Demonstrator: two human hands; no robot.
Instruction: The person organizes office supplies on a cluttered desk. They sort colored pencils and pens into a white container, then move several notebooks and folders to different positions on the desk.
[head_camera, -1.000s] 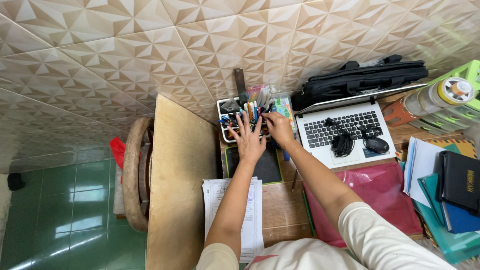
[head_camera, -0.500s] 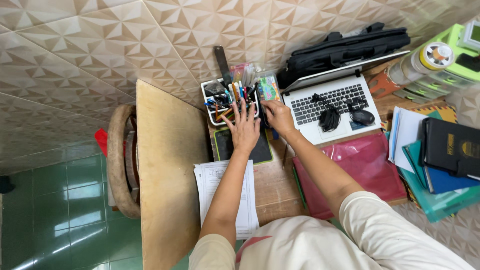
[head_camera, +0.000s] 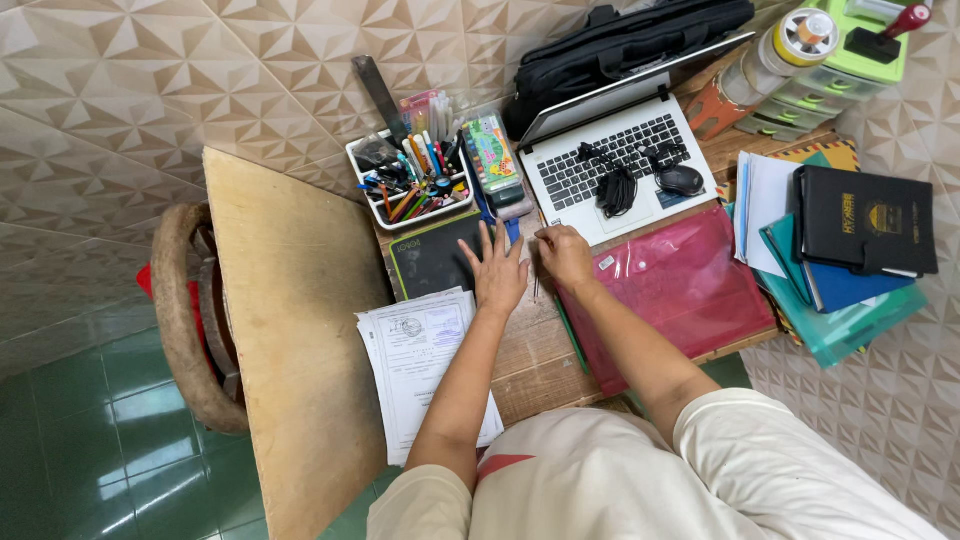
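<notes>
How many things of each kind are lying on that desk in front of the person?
Laptop: 1
Computer mouse: 1
Pen tray: 1
Dark tablet: 1
Red plastic folder: 1
Printed paper stack: 1
Black book: 1
Total: 7

The pens in the tray are too crowded to count. The left hand rests by the tablet, the right hand beside it.

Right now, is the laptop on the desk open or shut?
Open. The laptop shows its keyboard, the lid is tilted back against a black bag, and a black mouse with its coiled cable lies on the keyboard deck.
</notes>
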